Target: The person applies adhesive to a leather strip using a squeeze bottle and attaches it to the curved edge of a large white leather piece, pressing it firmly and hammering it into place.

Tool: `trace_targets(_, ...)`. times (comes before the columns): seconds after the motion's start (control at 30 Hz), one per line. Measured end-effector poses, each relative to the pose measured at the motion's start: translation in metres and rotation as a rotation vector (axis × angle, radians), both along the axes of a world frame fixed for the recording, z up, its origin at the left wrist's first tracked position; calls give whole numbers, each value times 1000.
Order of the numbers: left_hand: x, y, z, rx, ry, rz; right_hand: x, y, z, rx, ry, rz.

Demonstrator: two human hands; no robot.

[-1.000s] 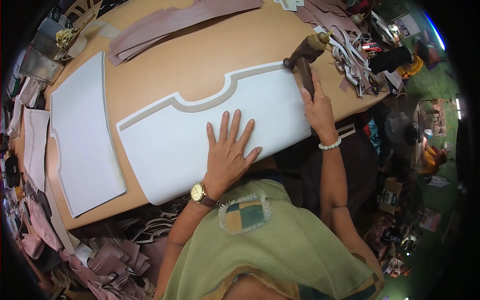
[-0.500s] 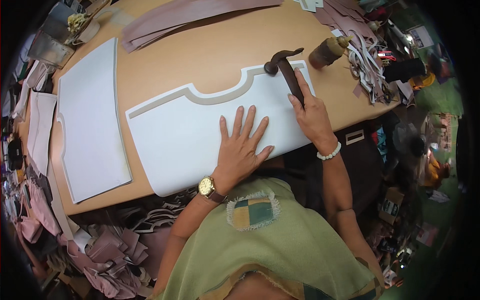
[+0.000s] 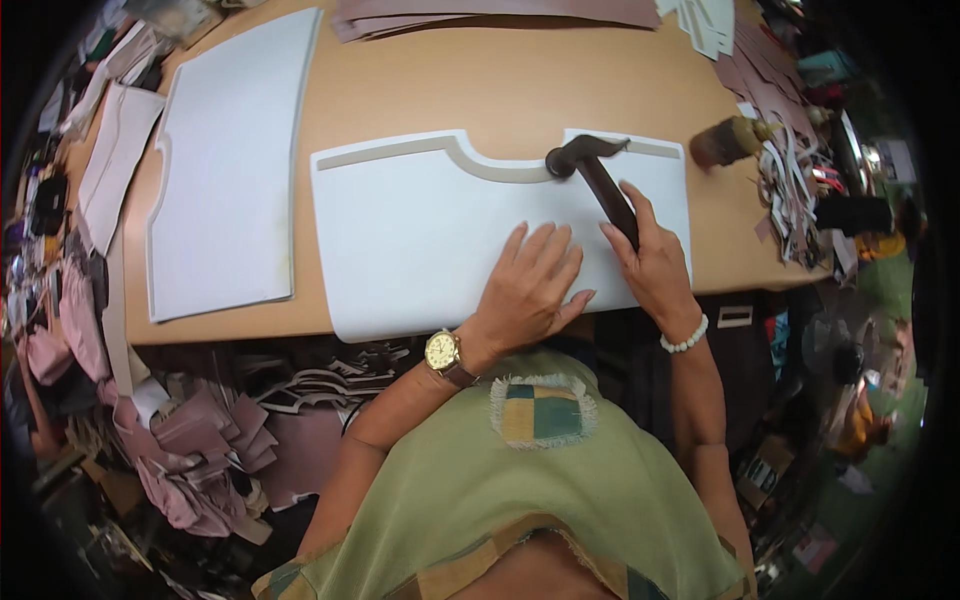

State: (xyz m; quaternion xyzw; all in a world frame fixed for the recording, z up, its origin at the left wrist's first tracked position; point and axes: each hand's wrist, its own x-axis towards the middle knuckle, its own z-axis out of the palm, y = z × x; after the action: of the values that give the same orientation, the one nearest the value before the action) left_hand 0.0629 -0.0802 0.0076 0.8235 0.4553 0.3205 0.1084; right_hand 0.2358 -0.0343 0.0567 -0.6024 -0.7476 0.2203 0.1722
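Note:
A white sheet panel (image 3: 400, 240) lies in front of me, with a grey strip (image 3: 390, 150) along its notched far edge. My left hand (image 3: 530, 290) rests flat on the panel near its close edge, fingers stretched out and lightly together. In my right hand (image 3: 660, 270) is the dark handle of a hammer (image 3: 608, 197). Its round face sits over the strip at the right part of the notch; whether it touches cannot be made out.
At the left lies a stack of white panels (image 3: 230, 170). Pinkish-brown sheets (image 3: 490, 15) lie at the far edge. A brown glue bottle (image 3: 725, 143) stands at right, near a heap of pale strip offcuts (image 3: 790, 190). Pink scraps (image 3: 200, 430) are piled below the table's left side.
The hammer head has shifted left along the strip, from right of the notch into its curve. My left hand's fingers have drawn closer together. The whole view has shifted.

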Motion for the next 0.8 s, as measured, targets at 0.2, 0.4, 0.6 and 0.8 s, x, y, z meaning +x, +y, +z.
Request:
trace_targets(0.2, -6, -8, -7, 32, -13, -1, -34, 11, -9, 120, -76, 290)
trace_targets(0.4, -9, -11, -11, 74, 7, 18, -72, 47, -13, 88, -91, 371)
trace_targets(0.6, -8, -12, -13, 95, -7, 31, -107, 65, -16, 86, 21, 425)
trace_targets(0.8, -8, -12, -17, 95, -45, 25, -152, 77, -10, 117, 11, 552)
